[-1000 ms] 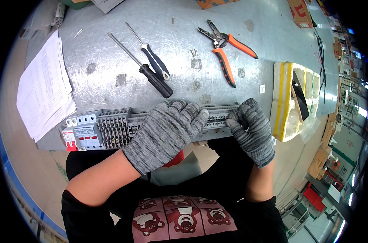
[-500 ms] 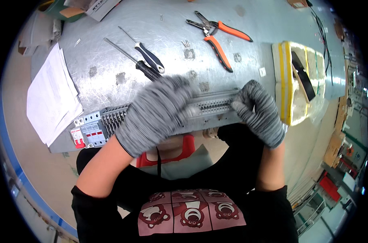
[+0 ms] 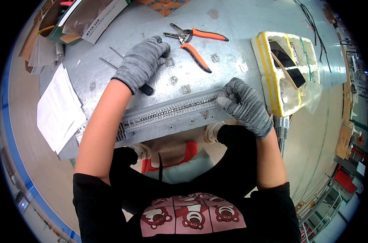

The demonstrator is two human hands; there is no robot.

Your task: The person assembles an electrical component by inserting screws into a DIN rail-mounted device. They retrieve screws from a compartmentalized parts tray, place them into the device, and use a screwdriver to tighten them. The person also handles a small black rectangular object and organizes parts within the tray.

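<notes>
A long grey rail of terminal blocks (image 3: 167,112) lies along the near edge of a metal table (image 3: 232,24). My right hand (image 3: 242,105), in a grey knit glove, grips the rail's right end. My left hand (image 3: 142,61), also gloved, has reached out over two screwdrivers (image 3: 111,56) with black handles; its fingers curl down onto them, and one handle end (image 3: 146,89) sticks out under my wrist. Whether it has closed on a handle is hidden by the glove.
Orange-handled pliers and wire strippers (image 3: 194,40) lie beyond my left hand. A stack of white papers (image 3: 58,109) sits at the left, a yellow-edged foam tray (image 3: 279,69) at the right, cardboard boxes (image 3: 86,18) at the back left. A red stool (image 3: 170,156) shows below.
My left hand has left the rail and reached forward to the screwdrivers. My right hand has stayed on the rail's right end. The view has tilted forward.
</notes>
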